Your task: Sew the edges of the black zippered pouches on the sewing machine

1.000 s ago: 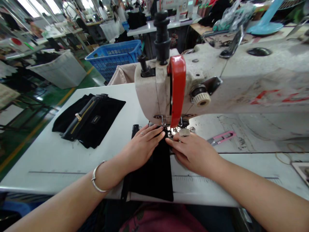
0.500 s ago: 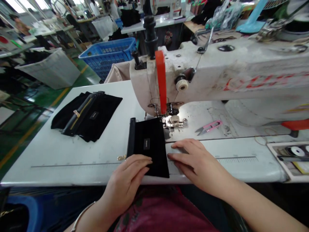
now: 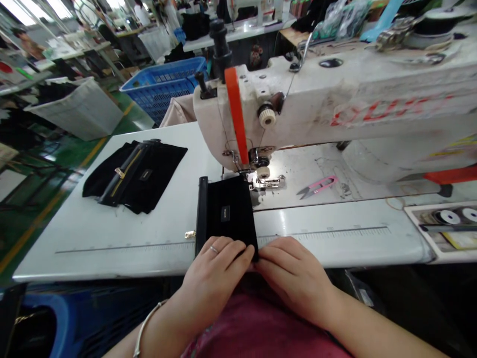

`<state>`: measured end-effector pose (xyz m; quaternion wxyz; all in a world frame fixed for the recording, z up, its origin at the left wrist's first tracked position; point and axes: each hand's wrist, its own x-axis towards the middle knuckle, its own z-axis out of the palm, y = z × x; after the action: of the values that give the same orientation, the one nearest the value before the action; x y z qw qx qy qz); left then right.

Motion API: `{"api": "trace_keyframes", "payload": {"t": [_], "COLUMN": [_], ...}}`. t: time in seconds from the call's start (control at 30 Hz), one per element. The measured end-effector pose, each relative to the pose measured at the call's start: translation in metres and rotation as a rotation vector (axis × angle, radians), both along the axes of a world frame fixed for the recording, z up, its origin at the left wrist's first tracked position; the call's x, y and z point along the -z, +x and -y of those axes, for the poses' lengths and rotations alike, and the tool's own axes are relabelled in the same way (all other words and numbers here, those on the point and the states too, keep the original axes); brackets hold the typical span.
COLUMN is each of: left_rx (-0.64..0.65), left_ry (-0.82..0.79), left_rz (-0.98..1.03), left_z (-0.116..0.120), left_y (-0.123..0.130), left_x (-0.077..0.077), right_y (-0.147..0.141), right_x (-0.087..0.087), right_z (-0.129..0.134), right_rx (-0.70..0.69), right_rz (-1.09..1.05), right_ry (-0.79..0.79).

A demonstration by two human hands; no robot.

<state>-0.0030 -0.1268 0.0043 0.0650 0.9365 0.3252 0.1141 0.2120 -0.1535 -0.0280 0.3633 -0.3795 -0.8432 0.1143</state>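
Observation:
A black fabric panel [image 3: 235,209] with a small dark label [image 3: 225,214] lies on the sewing table, its far edge at the presser foot [image 3: 264,180] of the sewing machine [image 3: 328,94]. Along its left side runs a black zipper strip [image 3: 201,211] with a gold zipper pull [image 3: 190,234]. My left hand [image 3: 219,263] is closed over the panel's near edge, with thumb and fingers at its near right corner. Against that same corner my right hand [image 3: 294,273] has its fingertips pinched together. The hands hide the panel's near edge.
Several similar black zippered panels [image 3: 137,174] lie at the left on the white table [image 3: 160,226]. Pink thread snips [image 3: 318,187] rest right of the presser foot. A tray with bobbins [image 3: 447,217] sits at the right edge. Beyond the table stands a blue basket [image 3: 164,82].
My right hand has come left from the bare table to the panel's near right corner. My left hand has slid right along the near edge. The view has shifted slightly.

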Motion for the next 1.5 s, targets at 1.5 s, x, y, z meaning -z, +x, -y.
{"api": "trace_keyframes", "payload": {"t": [1.5], "left_rx": [0.142], "left_ry": [-0.094], "left_rz": [0.292], "left_z": [-0.018], "left_y": [0.001], "left_x": [0.0], "right_y": [0.013], "right_x": [-0.017], "right_z": [-0.014], "right_rx": [-0.128], "right_rz": [0.117], "right_ry": [-0.002]}}
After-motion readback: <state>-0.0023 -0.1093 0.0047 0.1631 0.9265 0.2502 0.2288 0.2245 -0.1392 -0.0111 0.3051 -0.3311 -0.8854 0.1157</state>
